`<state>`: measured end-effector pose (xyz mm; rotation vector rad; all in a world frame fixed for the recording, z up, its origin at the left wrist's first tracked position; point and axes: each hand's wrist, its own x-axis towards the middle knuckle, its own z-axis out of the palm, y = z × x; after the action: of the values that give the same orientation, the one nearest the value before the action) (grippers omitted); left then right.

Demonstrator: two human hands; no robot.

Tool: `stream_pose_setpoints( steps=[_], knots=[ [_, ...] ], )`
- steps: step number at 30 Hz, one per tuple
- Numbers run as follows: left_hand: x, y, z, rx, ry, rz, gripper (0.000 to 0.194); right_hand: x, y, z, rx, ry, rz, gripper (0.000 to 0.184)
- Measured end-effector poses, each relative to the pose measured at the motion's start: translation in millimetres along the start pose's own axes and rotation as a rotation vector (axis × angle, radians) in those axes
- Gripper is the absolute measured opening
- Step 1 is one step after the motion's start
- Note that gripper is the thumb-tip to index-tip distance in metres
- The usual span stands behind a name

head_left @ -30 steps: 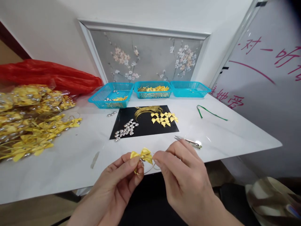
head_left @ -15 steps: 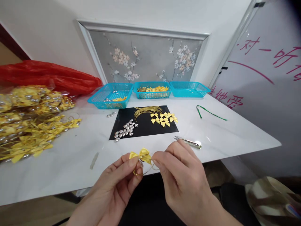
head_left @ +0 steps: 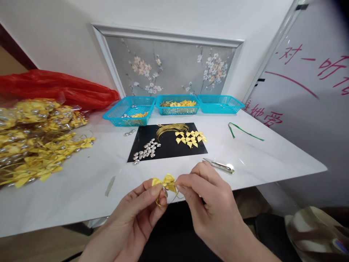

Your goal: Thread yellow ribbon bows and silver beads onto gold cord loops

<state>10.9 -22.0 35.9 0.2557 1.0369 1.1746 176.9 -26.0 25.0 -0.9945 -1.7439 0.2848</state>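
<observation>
With the held yellow bow (head_left: 169, 179) as clock centre, the near edge of the white tabletop (head_left: 81, 196) passes just below, at six. A strip of smooth, marbled surface runs toward twelve, up to the black mat (head_left: 174, 151); metal snips (head_left: 220, 166) lie close by the right hand (head_left: 211, 205), near half past two. The left hand (head_left: 140, 211) is clamped on the bow's nine o'clock side; the right thumb and forefinger pinch together at three, seemingly on thin gold cord (head_left: 159, 205). The bow looks satiny, its lobes folded. On the mat, glossy, rounded silver beads (head_left: 148, 148) sit at eleven, curved wiry strands (head_left: 172, 128) at twelve, pointed small bows (head_left: 191, 138) at one.
</observation>
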Motion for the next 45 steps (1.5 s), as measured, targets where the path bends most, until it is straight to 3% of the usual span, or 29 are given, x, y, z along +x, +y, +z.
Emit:
stream_pose_setpoints(
  steps=[10, 28, 33, 45],
  knots=[
    [-6, -3, 1.8, -0.007, 0.042, 0.004, 0.021, 4, 6, -4, 0.283, -0.139, 0.169, 0.019],
    [-8, -5, -4.0, -0.025, 0.028, -0.016, 0.017, 8, 13, 0, 0.43, -0.169, 0.181, 0.018],
    [-8, -3, -1.7, -0.042, -0.03, -0.07, 0.016, 9, 15, 1, 0.466, -0.201, 0.2, 0.018],
    [-11, -1, -1.6, -0.017, 0.043, -0.07, 0.025, 7, 17, 6, 0.542, -0.234, 0.3, 0.015]
  ],
)
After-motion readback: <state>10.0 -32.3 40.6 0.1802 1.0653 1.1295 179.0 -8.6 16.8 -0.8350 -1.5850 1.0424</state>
